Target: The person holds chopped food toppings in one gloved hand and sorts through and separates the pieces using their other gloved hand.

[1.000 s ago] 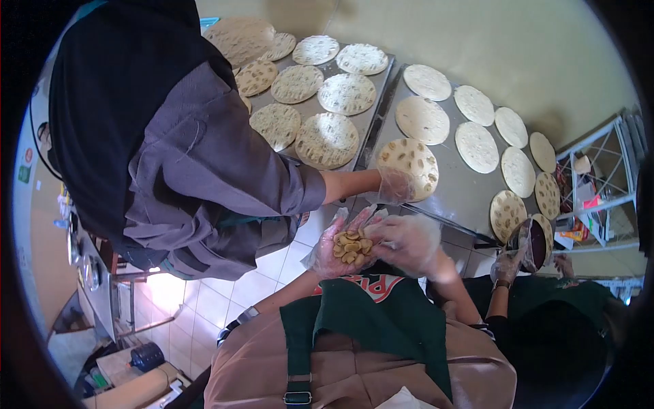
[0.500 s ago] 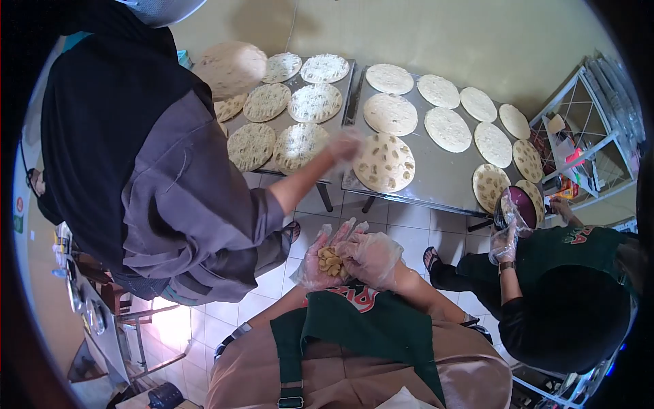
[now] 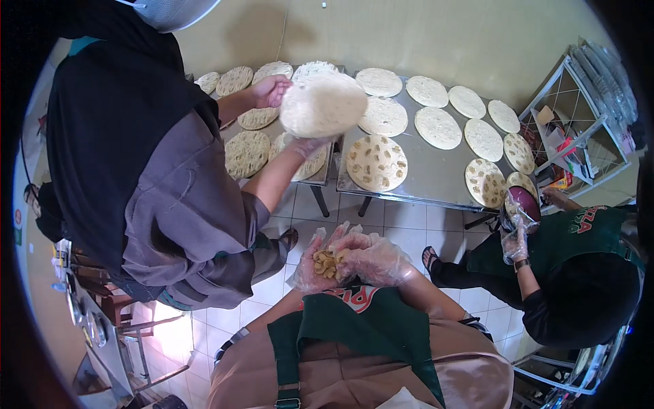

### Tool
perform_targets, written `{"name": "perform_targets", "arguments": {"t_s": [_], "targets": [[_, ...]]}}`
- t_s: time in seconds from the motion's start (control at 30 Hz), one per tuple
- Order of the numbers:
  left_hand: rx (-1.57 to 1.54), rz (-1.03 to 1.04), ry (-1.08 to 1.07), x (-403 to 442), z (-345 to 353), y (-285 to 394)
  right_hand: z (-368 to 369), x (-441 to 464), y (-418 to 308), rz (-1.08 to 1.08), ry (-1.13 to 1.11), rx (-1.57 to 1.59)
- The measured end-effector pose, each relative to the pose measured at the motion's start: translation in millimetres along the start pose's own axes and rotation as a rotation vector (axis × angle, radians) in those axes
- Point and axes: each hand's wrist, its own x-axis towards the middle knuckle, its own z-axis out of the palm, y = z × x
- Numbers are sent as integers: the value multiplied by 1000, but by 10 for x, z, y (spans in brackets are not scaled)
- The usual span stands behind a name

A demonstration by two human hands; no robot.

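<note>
Cupped palm up in a clear plastic glove, my left hand (image 3: 308, 271) holds a small heap of sliced mushrooms (image 3: 327, 264). My right hand (image 3: 375, 261), also gloved, comes in from the right with its fingers curled against the heap's edge, on the mushroom slices. Both hands are in front of my green apron (image 3: 381, 317), over the floor and short of the table. Ahead of them on the metal table lies a round pizza base (image 3: 377, 163) dotted with mushroom slices.
At left a co-worker holds up a plain pizza base (image 3: 323, 105). Another co-worker at right holds a dark red bowl (image 3: 524, 204) over bases. More pizza bases cover the left table and the right metal table (image 3: 415, 184). A wire rack (image 3: 579, 129) stands at right.
The left co-worker has swung a pizza base rightward and now holds it with both hands. My right hand's fingers have shifted slightly at the mushroom heap. The view has tilted a little.
</note>
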Motion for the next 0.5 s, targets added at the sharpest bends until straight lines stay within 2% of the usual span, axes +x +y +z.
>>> {"name": "perform_targets", "arguments": {"t_s": [0.07, 0.13, 0.17, 0.23, 0.37, 0.43, 0.5], "targets": [[-65, -15, -8, -1, 6, 15, -2, 12, 46, 29, 7, 75], [-146, -111, -196, 23, -93, 48, -32, 35, 108, 33, -26, 128], [-146, -113, -198, 25, -59, 42, -20, 29, 86, 30, -25, 128], [48, -35, -27, 18, 28, 24, 27, 8, 17, 56, -40, 119], [104, -46, 35, 44, 1, 48, 27, 5, -53, 65, -2, 18], [66, -54, 9, 58, 8, 32, 24, -11, -52, 37, -33, 156], [89, -52, 46, 70, 43, 7, -18, -19, -29, 25, -19, 135]]}}
